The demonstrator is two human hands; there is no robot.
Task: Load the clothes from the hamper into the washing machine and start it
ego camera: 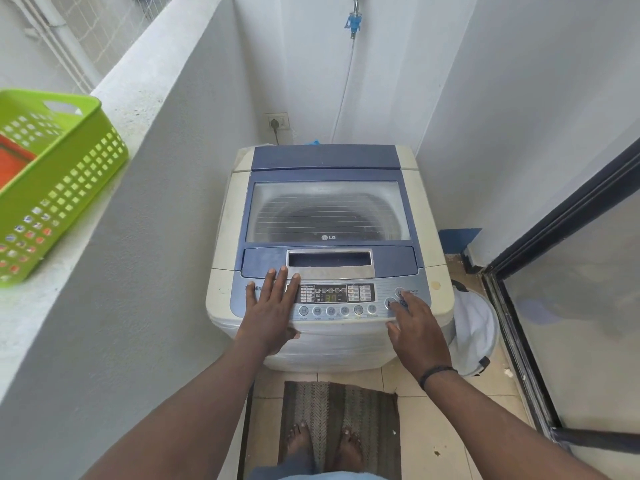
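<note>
A top-loading white and blue washing machine (pixel 329 199) stands in the corner with its lid down. Dark shapes show faintly through the lid's window. Its control panel (pixel 337 298) is lit, with green digits on the display. My left hand (pixel 272 306) rests flat on the panel's left end, fingers straight. My right hand (pixel 417 327) lies over the panel's right end, and its fingertips touch the round button (pixel 391 303) below the power button. A white hamper (pixel 476 330) sits on the floor to the right of the machine; no clothes are visible in it.
A green plastic basket (pixel 59 174) sits on the ledge of the low wall at left. A dark glass door frame (pixel 540 323) runs along the right. A striped mat (pixel 339 427) lies under my bare feet. A wall socket (pixel 277 122) and hose are behind the machine.
</note>
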